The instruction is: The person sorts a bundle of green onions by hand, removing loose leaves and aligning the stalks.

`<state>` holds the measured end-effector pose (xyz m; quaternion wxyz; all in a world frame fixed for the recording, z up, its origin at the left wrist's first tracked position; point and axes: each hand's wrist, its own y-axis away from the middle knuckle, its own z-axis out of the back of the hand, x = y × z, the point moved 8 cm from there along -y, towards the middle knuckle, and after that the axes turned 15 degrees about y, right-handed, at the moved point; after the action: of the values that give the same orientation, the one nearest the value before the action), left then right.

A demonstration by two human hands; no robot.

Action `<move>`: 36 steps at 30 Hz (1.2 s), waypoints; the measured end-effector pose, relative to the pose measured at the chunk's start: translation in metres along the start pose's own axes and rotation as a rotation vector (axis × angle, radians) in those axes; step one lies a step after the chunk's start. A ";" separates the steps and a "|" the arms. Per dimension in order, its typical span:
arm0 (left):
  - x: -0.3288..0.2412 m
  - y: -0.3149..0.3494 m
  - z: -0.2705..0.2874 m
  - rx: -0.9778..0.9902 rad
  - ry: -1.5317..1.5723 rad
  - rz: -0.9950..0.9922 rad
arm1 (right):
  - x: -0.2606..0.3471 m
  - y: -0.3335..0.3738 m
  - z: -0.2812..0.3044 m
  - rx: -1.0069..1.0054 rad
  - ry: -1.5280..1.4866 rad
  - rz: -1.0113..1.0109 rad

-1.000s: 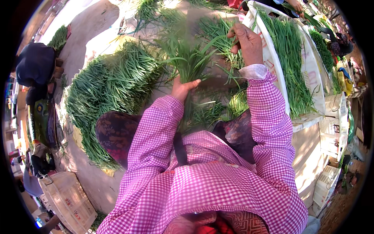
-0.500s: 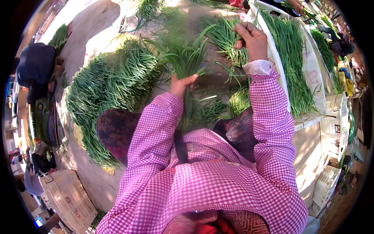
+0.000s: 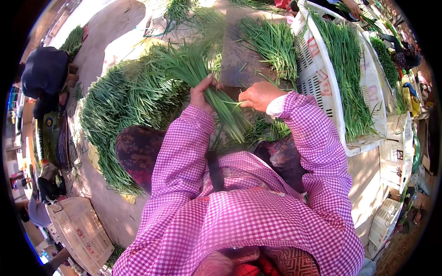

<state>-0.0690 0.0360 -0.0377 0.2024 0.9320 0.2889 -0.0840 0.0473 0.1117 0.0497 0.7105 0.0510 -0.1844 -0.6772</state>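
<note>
smock [image 3: 239, 221], one: magenta-pink and white small check, loose cut, across the lower middle of the frame. sleeves [image 3: 180, 149], two: same check, long, roomy, creased. cuff [image 3: 276, 106], one, right of the frame's middle: plain whitish, past the sleeve's end. strap [image 3: 215, 171], one, near centre: flat, dark. trousers [image 3: 139, 149], one pair: dark, reddish flower print, left and right of the strap. patterned cloth [image 3: 291, 262], bottom edge: reddish-brown, angular lines; bright red cloth [image 3: 253, 267] beside it.
</note>
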 end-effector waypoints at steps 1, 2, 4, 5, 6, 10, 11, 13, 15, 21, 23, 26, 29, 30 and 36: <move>-0.001 0.000 0.000 -0.012 0.063 0.015 | -0.001 0.000 -0.002 -0.007 -0.003 0.000; -0.005 0.003 -0.006 0.032 0.115 0.011 | -0.002 0.000 -0.009 0.069 0.032 -0.009; -0.012 0.006 -0.011 -0.002 0.173 -0.050 | -0.003 0.004 -0.023 0.222 0.102 -0.026; -0.015 0.007 -0.014 -0.019 0.201 -0.080 | -0.002 0.004 -0.028 0.253 0.125 -0.048; -0.016 0.009 -0.017 0.003 0.190 -0.070 | -0.001 0.003 -0.034 0.284 0.148 -0.070; -0.012 0.007 -0.012 0.008 0.153 -0.023 | 0.009 0.001 -0.049 0.376 0.242 -0.039; -0.012 0.006 -0.010 0.045 0.132 -0.012 | 0.012 0.001 -0.049 0.394 0.282 -0.023; -0.013 0.003 -0.005 0.071 0.038 -0.021 | 0.008 0.001 -0.039 0.285 0.245 -0.028; -0.011 0.005 -0.007 0.052 -0.100 -0.060 | -0.007 0.004 -0.012 0.146 0.173 -0.082; 0.004 0.017 -0.019 0.100 -0.450 -0.028 | -0.049 0.029 0.077 -0.632 0.085 -0.363; 0.011 0.019 -0.019 0.059 -0.548 -0.012 | -0.056 0.046 0.098 -0.854 -0.029 -0.407; 0.021 0.021 -0.025 0.080 -0.692 0.042 | -0.062 0.065 0.114 -1.088 -0.172 -0.428; 0.031 0.024 -0.027 0.110 -0.761 0.094 | -0.052 0.073 0.127 -1.125 -0.069 -0.393; 0.033 0.025 -0.024 0.105 -0.819 0.167 | -0.052 0.071 0.126 -1.162 -0.026 -0.360; 0.046 0.031 -0.031 0.227 -0.849 0.247 | -0.041 0.053 0.108 -1.000 0.307 -0.280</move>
<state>-0.0119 0.0494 -0.0119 0.2078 0.8587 0.0560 -0.4650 0.0605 0.1752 0.1593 0.5699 -0.1711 0.2751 -0.7552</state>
